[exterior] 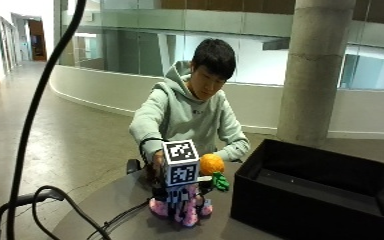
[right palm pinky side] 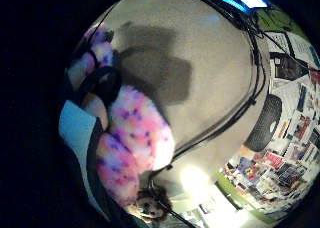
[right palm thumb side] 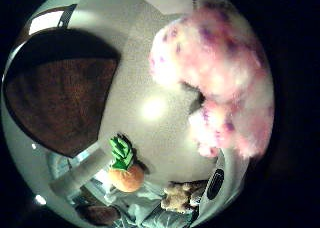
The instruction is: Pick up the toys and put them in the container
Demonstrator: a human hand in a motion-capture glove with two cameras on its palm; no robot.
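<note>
My gloved right hand [exterior: 157,171] is low over the round grey table [exterior: 119,200], mostly hidden behind its gear. It holds a fluffy pink-and-white plush toy with purple spots [exterior: 179,211], whose underside is at the table top. The plush fills both palm views [right palm pinky side: 135,138] [right palm thumb side: 225,83], with a strapped finger [right palm pinky side: 95,108] curled beside it. An orange fruit toy with green leaves [exterior: 212,166] [right palm thumb side: 125,173] lies just behind the hand. A small brown teddy [right palm thumb side: 177,195] [right palm pinky side: 147,205] sits near the table's edge by the person. The black container [exterior: 318,192] [right palm thumb side: 60,103] stands open at the right.
Black cables [exterior: 105,222] [right palm pinky side: 240,113] trail across the table at the front left. The person's bare left arm rests behind the orange toy. The container's near wall is about a hand's width to the right of the plush.
</note>
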